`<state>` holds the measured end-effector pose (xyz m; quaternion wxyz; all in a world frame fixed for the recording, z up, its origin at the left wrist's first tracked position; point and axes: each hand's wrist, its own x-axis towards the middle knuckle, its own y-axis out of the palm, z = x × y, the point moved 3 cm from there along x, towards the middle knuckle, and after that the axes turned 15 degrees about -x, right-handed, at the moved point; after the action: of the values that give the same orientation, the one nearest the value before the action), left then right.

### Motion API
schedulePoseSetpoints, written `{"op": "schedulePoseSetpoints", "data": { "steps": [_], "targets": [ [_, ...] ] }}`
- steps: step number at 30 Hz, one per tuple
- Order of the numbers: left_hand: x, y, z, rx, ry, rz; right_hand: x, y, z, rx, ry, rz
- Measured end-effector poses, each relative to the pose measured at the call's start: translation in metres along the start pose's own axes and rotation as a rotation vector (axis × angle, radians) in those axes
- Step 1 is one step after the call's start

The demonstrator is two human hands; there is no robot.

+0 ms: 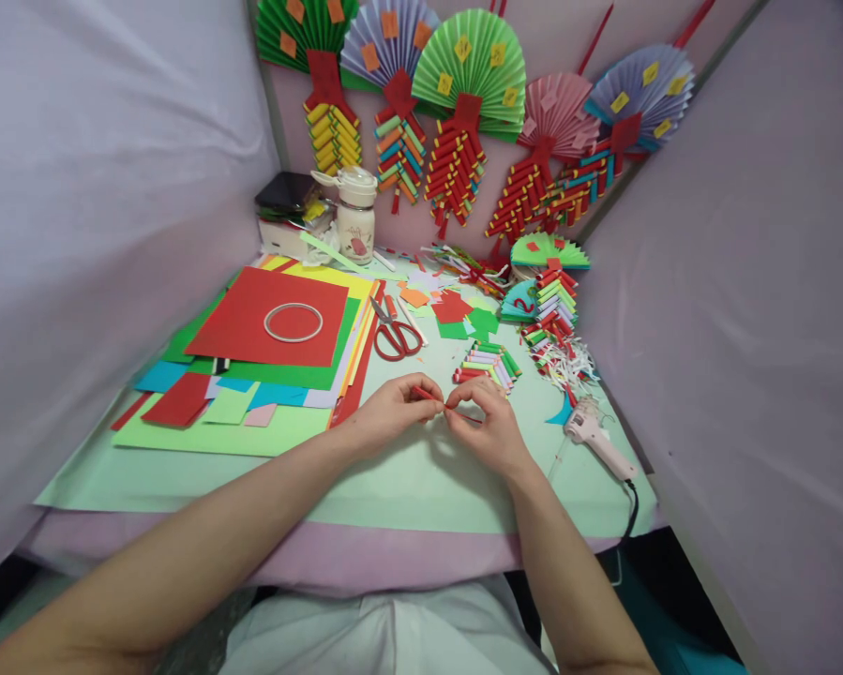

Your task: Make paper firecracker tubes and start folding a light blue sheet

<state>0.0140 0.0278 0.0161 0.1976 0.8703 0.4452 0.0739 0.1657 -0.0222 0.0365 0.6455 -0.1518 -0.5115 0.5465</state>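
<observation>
Pinching a thin red strip (425, 394) with left hand (398, 405) and right hand (489, 424), fingertips pressed close together over the table (407, 497), near paper rolls (489, 364) and scissors (396, 339)!

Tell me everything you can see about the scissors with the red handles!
The scissors have two red, plastic-looking loops for handles and greyish, metal-looking blades. They lie on the pale green table covering, beside the right edge of the stacked paper. The loops are nearer you; the blades point away and leftward. Neither the left hand nor the right hand touches them.
</observation>
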Motion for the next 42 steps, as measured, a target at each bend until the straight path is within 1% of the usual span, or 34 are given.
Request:
{"op": "schedulePoseSetpoints", "data": {
  "steps": [7, 13, 18, 20, 23, 25, 31, 36, 42],
  "targets": [
    [0.0001, 0.0000, -0.0005, -0.076, -0.078, -0.028, -0.0003, -0.0007, -0.0005, 0.007, -0.023, 0.002],
    [0.0001, 0.0005, 0.0001, -0.099, -0.085, -0.015, -0.0017, -0.0007, -0.0009, -0.040, -0.012, -0.013],
    [0.0008, -0.0005, -0.0030, -0.137, -0.045, -0.088, -0.0027, -0.0008, -0.0042, 0.009, 0.065, 0.028],
    [0.0010, -0.0005, -0.0041, -0.172, -0.048, -0.100, -0.0033, -0.0003, -0.0065, 0.065, 0.096, -0.005],
    [0.0009, 0.0002, -0.0033, -0.205, -0.079, -0.084, -0.0040, 0.0025, -0.0087, 0.135, 0.102, -0.085],
    [0.0006, 0.0005, -0.0022, -0.212, -0.090, -0.072, -0.0043, 0.0053, -0.0090, 0.159, 0.097, -0.108],
    [-0.0001, 0.0019, -0.0005, -0.184, -0.105, -0.032, -0.0044, 0.0070, -0.0046, 0.175, 0.079, -0.118],
    [-0.0008, 0.0030, -0.0015, -0.151, -0.114, -0.031, -0.0044, 0.0051, -0.0016, 0.156, 0.089, -0.121],
    [-0.0008, 0.0018, -0.0003, -0.083, -0.083, -0.006, -0.0051, 0.0056, -0.0022, 0.137, 0.102, -0.125]
  ]
}}
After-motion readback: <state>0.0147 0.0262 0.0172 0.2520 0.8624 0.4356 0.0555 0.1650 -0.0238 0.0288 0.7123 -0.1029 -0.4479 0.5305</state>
